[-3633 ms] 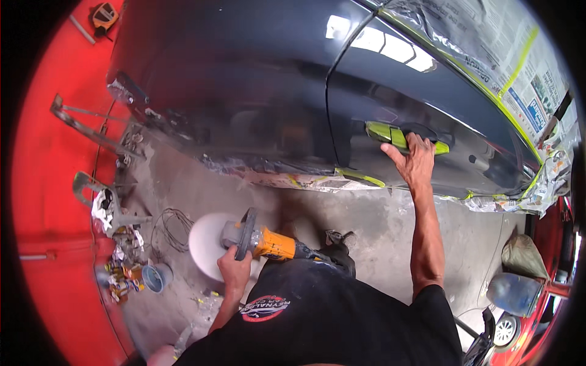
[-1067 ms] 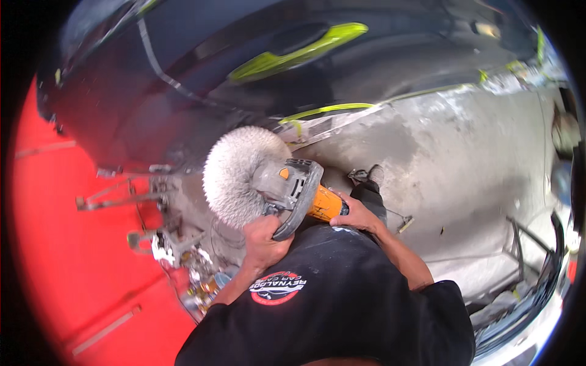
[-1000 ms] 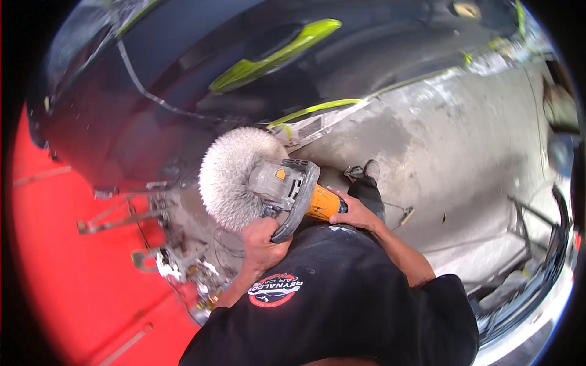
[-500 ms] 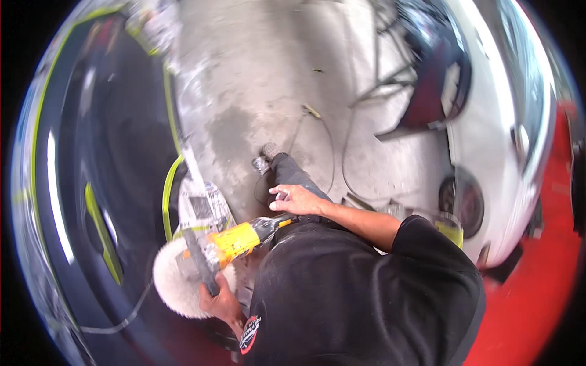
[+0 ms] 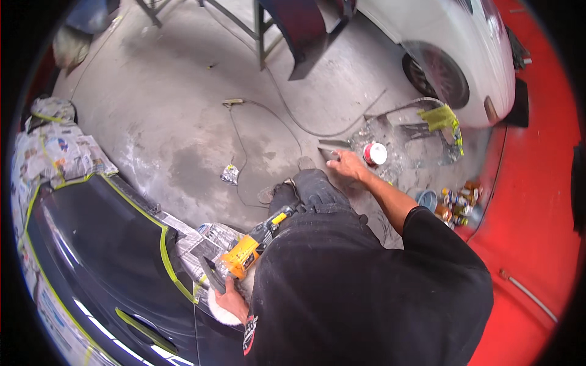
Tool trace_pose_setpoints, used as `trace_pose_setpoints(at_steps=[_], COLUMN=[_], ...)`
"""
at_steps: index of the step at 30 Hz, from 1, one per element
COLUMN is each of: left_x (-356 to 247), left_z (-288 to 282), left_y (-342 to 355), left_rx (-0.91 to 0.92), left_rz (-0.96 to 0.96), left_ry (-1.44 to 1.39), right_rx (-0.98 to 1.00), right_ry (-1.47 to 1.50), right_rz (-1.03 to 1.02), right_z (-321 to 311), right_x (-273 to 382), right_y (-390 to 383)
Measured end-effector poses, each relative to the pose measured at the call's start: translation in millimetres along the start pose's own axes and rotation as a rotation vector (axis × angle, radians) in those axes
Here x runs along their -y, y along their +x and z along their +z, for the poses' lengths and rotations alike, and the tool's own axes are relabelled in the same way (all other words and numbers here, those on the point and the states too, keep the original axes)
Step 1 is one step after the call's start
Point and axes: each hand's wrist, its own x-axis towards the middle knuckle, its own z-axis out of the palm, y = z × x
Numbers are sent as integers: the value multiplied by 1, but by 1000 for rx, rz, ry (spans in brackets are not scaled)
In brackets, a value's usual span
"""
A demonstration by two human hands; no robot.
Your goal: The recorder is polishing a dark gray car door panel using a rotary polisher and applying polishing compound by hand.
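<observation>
My left hand [image 5: 231, 296] grips the front handle of a yellow and dark grey power polisher [image 5: 243, 255] with a white wool pad [image 5: 221, 308], low at my left beside a dark car body [image 5: 91, 238] masked with tape and newspaper [image 5: 61, 152]. My right hand [image 5: 345, 163] is out in front of me, fingers apart and holding nothing, a short way left of a red and white can [image 5: 374, 154]. The can rests on a worn, tape-marked panel [image 5: 433, 144] low by the floor.
A white car [image 5: 464, 43] stands at right, beside a red surface [image 5: 537, 213]. A metal stand [image 5: 261, 43] holds a dark panel [image 5: 293, 24]. Several cans and bottles [image 5: 458, 204] and a blue bucket [image 5: 426, 198] are at right. Cables [image 5: 299, 128] cross the concrete floor.
The view has swung round to the right, putting the dark car at my left. My right hand has left the polisher and reached forward; my left hand still holds it.
</observation>
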Motion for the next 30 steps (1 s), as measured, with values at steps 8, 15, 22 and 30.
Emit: trace_pose_setpoints(at_steps=[8,15,22,30], left_x=[79,184,99,134], left_z=[-63,-254,-121,-130], left_y=[73,199,90,94], left_rx=[9,-26,-205,-252], left_rz=[-122,-66,-156,-217], left_ry=[216,472,477,398], right_rx=[-111,-46,-241,-247], right_ry=[-178,-68,-273,-13], right_rz=[242,372,152,664], right_z=[136,403,353,392], right_x=[-125,-138,-209,-226], right_y=[-50,-125,71,65])
